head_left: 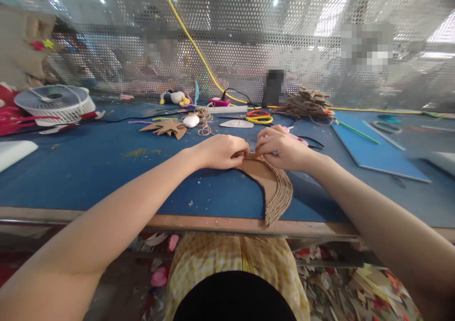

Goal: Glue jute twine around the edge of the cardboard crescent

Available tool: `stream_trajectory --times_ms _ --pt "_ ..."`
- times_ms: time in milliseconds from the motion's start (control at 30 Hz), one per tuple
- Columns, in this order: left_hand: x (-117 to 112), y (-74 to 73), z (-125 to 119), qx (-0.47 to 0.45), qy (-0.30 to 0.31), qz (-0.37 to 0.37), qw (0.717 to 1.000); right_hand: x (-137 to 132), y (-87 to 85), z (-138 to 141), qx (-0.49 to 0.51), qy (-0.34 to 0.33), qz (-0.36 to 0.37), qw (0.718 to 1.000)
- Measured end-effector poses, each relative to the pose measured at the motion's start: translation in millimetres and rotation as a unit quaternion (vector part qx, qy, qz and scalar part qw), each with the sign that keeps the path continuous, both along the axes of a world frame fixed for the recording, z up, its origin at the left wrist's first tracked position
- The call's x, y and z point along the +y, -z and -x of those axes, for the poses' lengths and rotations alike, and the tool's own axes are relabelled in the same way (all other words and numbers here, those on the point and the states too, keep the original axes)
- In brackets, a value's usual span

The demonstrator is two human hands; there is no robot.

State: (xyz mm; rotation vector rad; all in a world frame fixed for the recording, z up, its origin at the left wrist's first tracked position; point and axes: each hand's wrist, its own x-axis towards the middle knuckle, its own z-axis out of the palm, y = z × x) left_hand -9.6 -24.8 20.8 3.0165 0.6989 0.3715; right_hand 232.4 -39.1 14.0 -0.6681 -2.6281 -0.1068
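Observation:
A crescent-shaped cardboard piece (259, 171) lies on the blue table, its lower tip reaching the front edge. Rows of brown twine (282, 193) run side by side along its outer curve. At its upper end my left hand (227, 151) is closed, thumb and fingers pinched at the cardboard's edge. Just right of it my right hand (279, 148) pinches the twine at the top of the curve. My fingers hide that upper end. Beyond my hands lie a loose twine tangle (204, 118) and yellow-handled scissors (259, 118). A pink tool (295, 137) sits partly behind my right hand.
On the left are a white fan-like round object (55, 105) and a jagged cardboard piece (167, 128) beside a white egg-shaped object (191, 121). A brown bundle (309, 104) lies behind, with a blue board (377, 146) at right. A perforated metal screen (231, 41) stands behind the table.

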Motion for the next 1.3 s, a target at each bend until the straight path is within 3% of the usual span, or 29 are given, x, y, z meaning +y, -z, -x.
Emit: stream_trajectory --times_ms 467,833,1300 --pt "3.9 0.9 2.2 0.047 0.039 -0.113 0.992 -0.9 0.6 0.5 0.012 -0.009 -0.029 0.999" --pt "2.2 -1.9 0.2 0.1 0.06 -0.187 0.975 1.2 2.7 -0.9 0.036 0.022 -0.037 0.998" --pt "4.0 -0.8 0.9 0.071 0.059 -0.165 0.982 -2.5 -2.3 1.7 -0.009 -0.009 -0.03 0.999"
